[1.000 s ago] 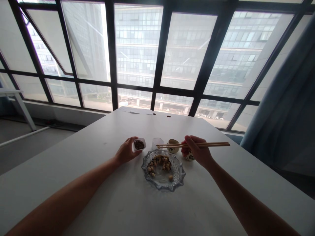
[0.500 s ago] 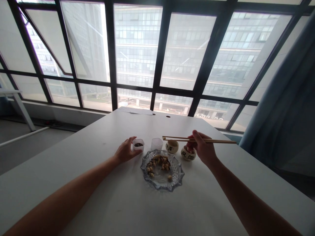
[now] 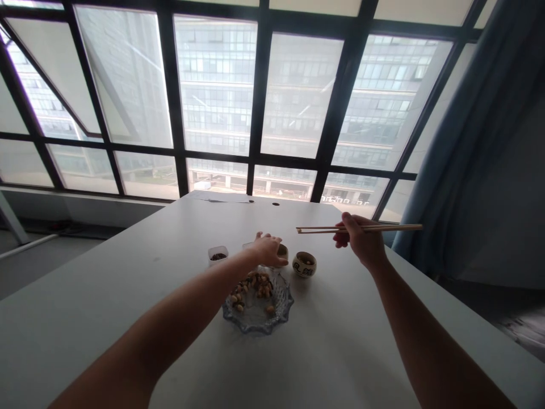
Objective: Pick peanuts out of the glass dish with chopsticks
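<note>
A scalloped glass dish (image 3: 258,309) with nuts and dark seeds sits on the white table (image 3: 128,295). Behind it stand a small clear cup of dark seeds (image 3: 218,255), a ceramic cup (image 3: 283,250) and a second ceramic cup with dark characters (image 3: 304,264). My left hand (image 3: 267,250) reaches across the dish and curls over the first ceramic cup, hiding a clear cup behind it; whether it grips the cup I cannot tell. My right hand (image 3: 361,241) is raised to the right of the cups, closed on a pair of wooden chopsticks (image 3: 323,229) held level, tips pointing left.
A wall of dark-framed windows (image 3: 255,113) rises beyond the table's far edge. A blue-grey curtain (image 3: 477,147) hangs at the right. Papers (image 3: 221,199) and a small dark spot lie near the far edge.
My left hand let go of the seed cup and moved right onto the ceramic cup. My right hand lifted the chopsticks up and to the right. The view shifted right.
</note>
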### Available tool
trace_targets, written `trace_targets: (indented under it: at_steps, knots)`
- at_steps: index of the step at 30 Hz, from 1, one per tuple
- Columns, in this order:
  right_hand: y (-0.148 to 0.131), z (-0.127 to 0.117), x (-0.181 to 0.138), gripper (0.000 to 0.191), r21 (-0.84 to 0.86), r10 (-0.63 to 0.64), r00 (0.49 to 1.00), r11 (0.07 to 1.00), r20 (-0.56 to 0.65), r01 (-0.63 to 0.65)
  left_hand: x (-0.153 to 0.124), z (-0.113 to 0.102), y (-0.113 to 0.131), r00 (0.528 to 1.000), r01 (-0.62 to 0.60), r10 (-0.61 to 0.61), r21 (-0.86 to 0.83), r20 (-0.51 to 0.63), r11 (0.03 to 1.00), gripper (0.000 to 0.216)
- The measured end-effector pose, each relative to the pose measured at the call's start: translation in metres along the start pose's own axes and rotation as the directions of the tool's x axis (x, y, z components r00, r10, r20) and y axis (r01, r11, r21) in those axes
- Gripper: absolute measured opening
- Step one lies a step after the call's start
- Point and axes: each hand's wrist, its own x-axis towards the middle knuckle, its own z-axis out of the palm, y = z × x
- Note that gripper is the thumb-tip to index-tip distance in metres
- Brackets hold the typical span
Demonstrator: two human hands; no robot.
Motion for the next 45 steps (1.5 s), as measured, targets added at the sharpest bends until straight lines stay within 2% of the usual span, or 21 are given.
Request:
trace_targets:
  at_steps: [2,4,10,12,18,22,25,30,34,38,41,43,45]
  knots:
    - [0.002,-0.002,0.001,0.051,-0.017,0.003,0.999,1.000,0.041,-0.003,0.011,0.004,0.000,0.996,0.062,-0.063,0.013,0.069,0.998,0.070]
    - [0.003,-0.004,0.001,0.052,-0.028,0.009,0.997,1.000,0.076,-0.007,0.016,0.006,-0.003,0.991,0.100,-0.101,0.015,0.089,0.995,0.067]
    - [0.003,-0.006,0.001,0.050,-0.066,0.044,0.990,0.997,0.132,-0.036,0.008,0.009,-0.003,1.000,0.013,-0.013,0.014,-0.016,1.000,0.075]
    - [0.002,-0.007,0.000,0.048,-0.075,0.055,0.990,0.996,0.128,-0.045,0.007,0.010,-0.003,1.000,0.016,-0.016,0.019,-0.025,1.000,0.077]
    - [0.000,-0.013,0.001,0.045,-0.148,0.067,0.989,0.988,0.131,-0.047,0.019,0.005,-0.004,0.984,0.126,-0.130,0.040,0.123,0.991,0.081]
    - [0.002,-0.017,0.002,0.043,-0.219,0.106,0.983,0.973,0.153,-0.071,0.029,0.009,0.013,0.993,-0.010,0.007,0.027,0.115,1.000,0.094]
    - [0.004,-0.018,0.002,0.042,-0.248,0.141,0.977,0.964,0.159,-0.099,0.035,0.016,0.034,0.984,-0.099,0.096,0.009,0.152,0.995,0.088]
    - [0.005,-0.021,0.003,0.041,-0.273,0.152,0.969,0.957,0.192,-0.096,0.039,0.023,0.051,0.987,-0.088,0.087,0.002,0.135,0.996,0.083]
    - [0.003,-0.019,0.002,0.042,-0.292,0.182,0.957,0.950,0.225,-0.112,0.037,0.025,0.048,0.989,-0.122,0.123,-0.018,0.088,0.992,0.084]
    - [0.006,-0.014,0.000,0.045,-0.341,0.160,0.953,0.938,0.256,-0.066,0.035,0.025,0.045,0.987,-0.107,0.109,-0.025,0.114,0.994,0.083]
    - [0.005,-0.012,-0.002,0.051,-0.324,0.127,0.964,0.945,0.235,-0.046,0.027,0.019,0.037,0.985,-0.127,0.130,-0.031,0.114,0.991,0.086]
    - [-0.001,-0.010,-0.003,0.055,-0.283,0.105,0.967,0.959,0.234,-0.035,0.015,0.011,0.024,0.989,-0.135,0.137,-0.044,0.061,0.990,0.084]
    - [-0.010,-0.006,-0.007,0.060,-0.225,0.108,0.943,0.974,0.316,-0.036,-0.003,0.001,0.004,0.991,-0.132,0.130,-0.056,-0.037,0.990,0.072]
